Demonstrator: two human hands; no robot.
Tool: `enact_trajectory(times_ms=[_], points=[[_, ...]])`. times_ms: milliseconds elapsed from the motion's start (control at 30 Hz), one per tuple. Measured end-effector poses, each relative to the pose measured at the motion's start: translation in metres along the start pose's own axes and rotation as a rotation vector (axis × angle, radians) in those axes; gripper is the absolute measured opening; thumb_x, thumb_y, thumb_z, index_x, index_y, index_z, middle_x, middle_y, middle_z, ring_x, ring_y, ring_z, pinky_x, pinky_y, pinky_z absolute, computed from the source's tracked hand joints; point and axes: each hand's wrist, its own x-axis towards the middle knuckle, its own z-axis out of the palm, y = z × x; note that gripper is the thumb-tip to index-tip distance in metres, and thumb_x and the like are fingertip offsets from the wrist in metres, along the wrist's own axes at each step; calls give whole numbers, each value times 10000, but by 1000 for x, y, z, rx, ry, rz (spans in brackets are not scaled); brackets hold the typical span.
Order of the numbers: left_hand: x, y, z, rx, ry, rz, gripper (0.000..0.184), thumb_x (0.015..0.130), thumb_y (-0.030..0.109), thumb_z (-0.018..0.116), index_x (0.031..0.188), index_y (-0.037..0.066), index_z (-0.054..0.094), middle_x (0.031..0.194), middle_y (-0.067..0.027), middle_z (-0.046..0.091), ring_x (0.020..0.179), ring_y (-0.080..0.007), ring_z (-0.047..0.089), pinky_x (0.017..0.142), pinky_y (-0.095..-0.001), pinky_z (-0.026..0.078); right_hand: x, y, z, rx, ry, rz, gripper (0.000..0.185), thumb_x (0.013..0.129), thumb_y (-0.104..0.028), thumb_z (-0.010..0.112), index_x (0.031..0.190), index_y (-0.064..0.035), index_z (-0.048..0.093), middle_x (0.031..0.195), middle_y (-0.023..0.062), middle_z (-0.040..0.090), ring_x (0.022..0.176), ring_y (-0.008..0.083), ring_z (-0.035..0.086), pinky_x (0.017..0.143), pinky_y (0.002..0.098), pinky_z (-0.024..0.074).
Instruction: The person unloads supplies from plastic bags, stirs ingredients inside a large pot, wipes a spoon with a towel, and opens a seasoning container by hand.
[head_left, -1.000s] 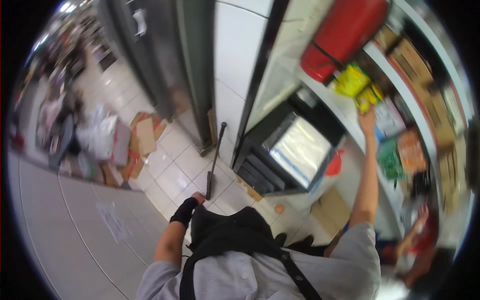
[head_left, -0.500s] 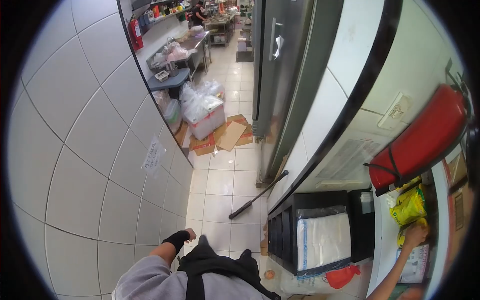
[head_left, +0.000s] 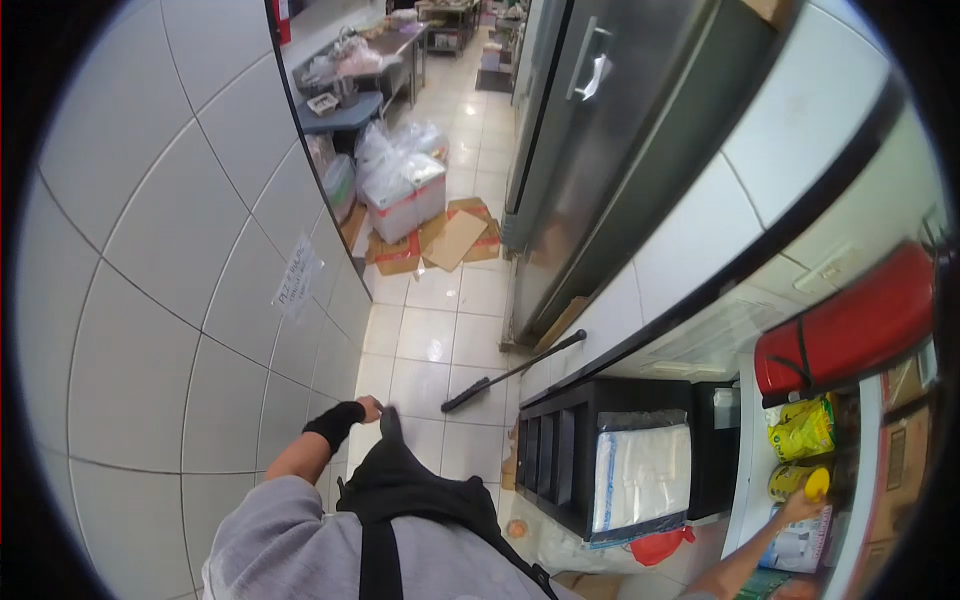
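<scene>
My right hand [head_left: 800, 503] reaches into the shelf on the right, its fingers closed around a container with a round yellow lid [head_left: 817, 484]; the container's body is mostly hidden. Just left of those fingers is a yellow can [head_left: 787, 482]. Behind it on the same shelf lies a yellow-green plastic pouch [head_left: 803, 428]. A white printed pack [head_left: 797, 540] sits below my wrist. My left hand [head_left: 371, 408], with a black band at the wrist, hangs by the tiled wall, fingers curled and apparently holding nothing.
A red fire extinguisher [head_left: 850, 320] hangs above the shelf. A black rack [head_left: 560, 450] bears a white plastic-wrapped pack [head_left: 642, 475]. A black pole [head_left: 515, 370] leans across the floor. Ahead, a bagged box [head_left: 408, 208] stands on cardboard [head_left: 455, 240], beside a steel fridge [head_left: 600, 150].
My view has tipped downward and turned. My right hand has closed on the container, and its yellow lid now shows. My left hand still hangs at my side.
</scene>
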Motion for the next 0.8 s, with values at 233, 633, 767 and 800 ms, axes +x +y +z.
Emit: enact_trajectory(times_ms=[233, 633, 767, 800], points=[[0, -156, -32, -595, 19, -323, 444, 900, 183, 600, 1331, 106, 673, 1053, -76, 760, 850, -212, 731, 728, -410, 617, -60, -199, -200, -348, 201, 182, 604, 725, -388, 942, 1097, -25, 633, 1078, 164, 649, 1015, 343, 627, 879, 470, 535], [200, -49, -296, -341, 28, 490, 568, 851, 307, 747, 1341, 35, 652, 1267, -182, 710, 1164, -268, 679, 1037, -395, 514, -237, -604, -314, 732, -257, 604, 664, 819, -327, 892, 1267, -51, 487, 1275, 164, 579, 1057, 337, 621, 845, 546, 576], [198, 107, -447, -429, -226, 763, 758, 879, 251, 798, 1521, 42, 453, 1514, -154, 537, 1273, -314, 620, 1075, -428, 503, -291, -779, -237, 913, -583, 499, 645, 731, -26, 806, 1288, -79, 486, 1239, 97, 501, 1179, 261, 489, 1098, 404, 351], [189, 136, -475, -342, -214, 921, 873, 873, 312, 825, 1570, 52, 367, 1569, -166, 467, 1374, -332, 530, 1128, -438, 457, -286, -837, -223, 882, -652, 424, 673, 659, -42, 805, 1255, -83, 494, 1223, 100, 492, 1196, 270, 473, 1112, 419, 315]])
